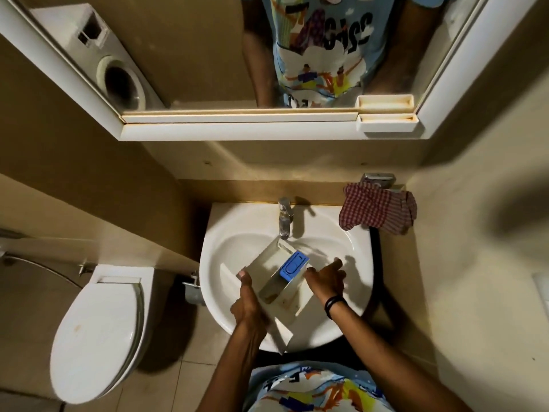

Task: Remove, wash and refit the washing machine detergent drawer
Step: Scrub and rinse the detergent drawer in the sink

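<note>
black lettering on shirt (322, 62), reversed in reflection, none readable

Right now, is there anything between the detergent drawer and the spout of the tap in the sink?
Nothing visible stands between them. The left hand grips the detergent drawer over the sink, and its far corner lies just below the spout of the tap.

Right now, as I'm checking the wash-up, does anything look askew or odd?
The drawer is held slanted across the sink, its front at the near rim, with brownish residue inside. The left hand grips its side. A checked cloth sits bunched on the sink's back right corner.
</note>
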